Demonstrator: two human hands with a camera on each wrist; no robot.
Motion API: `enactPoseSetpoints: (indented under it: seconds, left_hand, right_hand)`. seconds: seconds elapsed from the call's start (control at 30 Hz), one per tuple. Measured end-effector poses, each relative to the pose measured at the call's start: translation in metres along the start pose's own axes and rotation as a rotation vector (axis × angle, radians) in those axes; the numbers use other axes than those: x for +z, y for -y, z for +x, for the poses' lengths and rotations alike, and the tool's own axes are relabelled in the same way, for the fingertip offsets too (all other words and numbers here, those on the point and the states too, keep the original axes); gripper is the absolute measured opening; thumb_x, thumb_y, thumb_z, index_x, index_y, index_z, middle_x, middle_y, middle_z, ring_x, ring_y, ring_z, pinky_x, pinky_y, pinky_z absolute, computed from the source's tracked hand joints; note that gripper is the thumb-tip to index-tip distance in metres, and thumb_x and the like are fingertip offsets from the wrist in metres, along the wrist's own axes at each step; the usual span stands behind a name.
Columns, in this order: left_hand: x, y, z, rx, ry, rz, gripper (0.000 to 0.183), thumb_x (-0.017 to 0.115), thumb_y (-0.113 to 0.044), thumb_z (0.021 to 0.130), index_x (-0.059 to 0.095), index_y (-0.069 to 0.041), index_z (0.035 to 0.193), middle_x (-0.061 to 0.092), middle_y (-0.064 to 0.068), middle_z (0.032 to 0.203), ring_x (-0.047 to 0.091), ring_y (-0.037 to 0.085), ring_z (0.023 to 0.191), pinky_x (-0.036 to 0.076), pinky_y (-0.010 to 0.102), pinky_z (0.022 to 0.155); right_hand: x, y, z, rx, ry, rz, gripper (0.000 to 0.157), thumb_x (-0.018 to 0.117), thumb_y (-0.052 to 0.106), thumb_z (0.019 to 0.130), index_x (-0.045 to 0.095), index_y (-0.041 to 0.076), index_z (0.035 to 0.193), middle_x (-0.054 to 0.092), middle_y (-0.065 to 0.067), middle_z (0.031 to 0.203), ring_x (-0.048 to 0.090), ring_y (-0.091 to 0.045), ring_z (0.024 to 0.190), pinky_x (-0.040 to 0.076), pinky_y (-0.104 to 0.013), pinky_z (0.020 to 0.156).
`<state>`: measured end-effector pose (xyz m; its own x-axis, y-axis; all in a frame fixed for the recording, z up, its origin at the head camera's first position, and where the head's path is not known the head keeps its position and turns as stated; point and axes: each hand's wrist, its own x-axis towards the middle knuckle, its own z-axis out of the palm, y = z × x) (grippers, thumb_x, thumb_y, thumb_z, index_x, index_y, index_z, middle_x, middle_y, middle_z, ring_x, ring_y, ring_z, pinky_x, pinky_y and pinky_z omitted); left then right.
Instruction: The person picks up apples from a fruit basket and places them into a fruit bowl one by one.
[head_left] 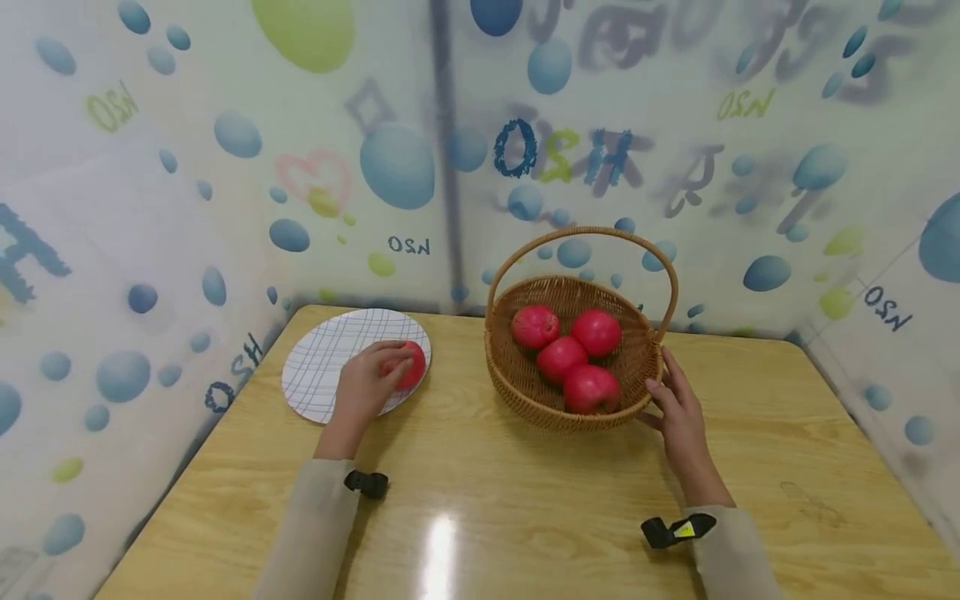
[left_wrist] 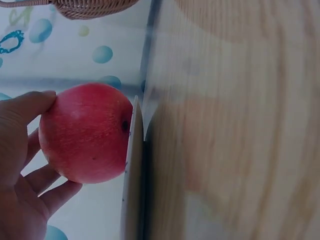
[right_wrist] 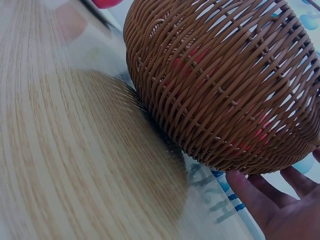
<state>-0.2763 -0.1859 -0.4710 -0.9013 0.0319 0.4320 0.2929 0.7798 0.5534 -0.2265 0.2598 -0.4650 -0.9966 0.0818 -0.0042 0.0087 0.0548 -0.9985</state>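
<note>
At the left of the head view, my left hand (head_left: 367,379) holds a red apple (head_left: 411,367) over the right part of a white plate (head_left: 315,375) with a blue line pattern. The left wrist view has thumb and fingers spread round that apple (left_wrist: 87,135), its lower side right at the plate's surface. My right hand (head_left: 681,408) grips the right side of a brown wicker basket (head_left: 525,400) with a tall hoop handle. Several red apples (head_left: 596,333) lie inside. Fingertips (right_wrist: 240,180) press the woven wall in the right wrist view.
Plate and basket both stand on a light wooden table (head_left: 480,492), near its back edge. Behind rises a pale wall covering (head_left: 337,108) with blue and green drops and lettering. Each wrist carries a black strap (head_left: 366,483).
</note>
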Motion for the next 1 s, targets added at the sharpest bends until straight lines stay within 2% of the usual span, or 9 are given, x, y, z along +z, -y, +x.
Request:
enactPoseSetpoints:
  seconds: [0.13, 0.27, 0.37, 0.57, 0.7, 0.8, 0.9, 1.0]
  left_hand:
    - [-0.001, 0.002, -0.001, -0.053, 0.028, -0.082, 0.035, 0.080, -0.016, 0.087, 0.073, -0.004, 0.119, 0.064, 0.017, 0.132, 0.060, 0.036, 0.124, 0.049, 0.054, 0.106]
    - [-0.005, 0.002, -0.001, -0.110, 0.052, -0.097, 0.056, 0.082, -0.016, 0.084, 0.062, -0.005, 0.135, 0.052, 0.021, 0.143, 0.050, 0.041, 0.133, 0.043, 0.059, 0.110]
    - [-0.006, 0.002, -0.001, -0.145, 0.072, -0.091, 0.063, 0.082, -0.018, 0.084, 0.057, -0.006, 0.141, 0.050, 0.022, 0.146, 0.049, 0.042, 0.134, 0.043, 0.060, 0.110]
    - [-0.007, 0.009, -0.001, -0.221, 0.109, -0.140, 0.076, 0.082, -0.022, 0.084, 0.047, -0.009, 0.151, 0.051, 0.019, 0.150, 0.049, 0.039, 0.135, 0.045, 0.056, 0.110]
    - [-0.005, 0.013, -0.001, -0.266, 0.111, -0.170, 0.078, 0.082, -0.023, 0.084, 0.045, -0.009, 0.151, 0.050, 0.019, 0.150, 0.051, 0.037, 0.129, 0.047, 0.054, 0.107]
    - [-0.003, 0.014, 0.004, -0.272, 0.122, -0.169, 0.075, 0.082, -0.024, 0.084, 0.048, -0.007, 0.149, 0.048, 0.021, 0.148, 0.048, 0.037, 0.131, 0.044, 0.054, 0.110]
    - [-0.001, 0.013, 0.012, -0.280, 0.157, -0.166, 0.072, 0.082, -0.027, 0.083, 0.052, -0.005, 0.145, 0.047, 0.023, 0.147, 0.045, 0.038, 0.135, 0.041, 0.054, 0.113]
    - [-0.005, 0.011, 0.019, -0.311, 0.194, -0.163, 0.073, 0.081, -0.031, 0.083, 0.053, -0.006, 0.145, 0.046, 0.023, 0.146, 0.045, 0.038, 0.132, 0.043, 0.054, 0.111]
  right_hand:
    - [0.001, -0.003, 0.000, 0.000, -0.004, -0.007, 0.063, 0.042, 0.030, 0.109, 0.011, 0.035, 0.163, 0.013, -0.014, 0.170, 0.032, -0.041, 0.149, 0.056, -0.013, 0.076]
    - [0.000, -0.005, 0.000, -0.016, -0.012, -0.035, 0.061, 0.042, 0.031, 0.109, 0.013, 0.038, 0.162, 0.015, -0.012, 0.170, 0.034, -0.039, 0.148, 0.056, -0.013, 0.076]
    - [0.000, -0.005, 0.000, -0.025, -0.016, -0.055, 0.061, 0.042, 0.031, 0.109, 0.013, 0.038, 0.163, 0.013, -0.012, 0.170, 0.035, -0.040, 0.148, 0.055, -0.013, 0.076]
    - [0.001, -0.006, 0.001, -0.014, -0.023, -0.066, 0.061, 0.042, 0.035, 0.108, 0.014, 0.040, 0.162, 0.014, -0.010, 0.170, 0.035, -0.037, 0.148, 0.055, -0.013, 0.077]
    - [0.003, -0.006, 0.002, -0.035, -0.022, -0.079, 0.060, 0.042, 0.037, 0.108, 0.015, 0.040, 0.162, 0.014, -0.007, 0.171, 0.035, -0.038, 0.148, 0.056, -0.014, 0.077]
    - [0.002, -0.006, 0.002, -0.051, -0.025, -0.079, 0.059, 0.043, 0.037, 0.108, 0.017, 0.040, 0.161, 0.015, -0.005, 0.171, 0.036, -0.039, 0.148, 0.056, -0.014, 0.077]
    - [0.001, -0.007, 0.000, -0.062, -0.027, -0.082, 0.059, 0.042, 0.035, 0.108, 0.017, 0.041, 0.161, 0.016, -0.006, 0.171, 0.037, -0.040, 0.147, 0.056, -0.014, 0.077]
    - [0.002, -0.007, 0.001, -0.064, -0.022, -0.077, 0.060, 0.041, 0.033, 0.109, 0.015, 0.038, 0.162, 0.017, -0.006, 0.171, 0.039, -0.040, 0.146, 0.057, -0.015, 0.077]
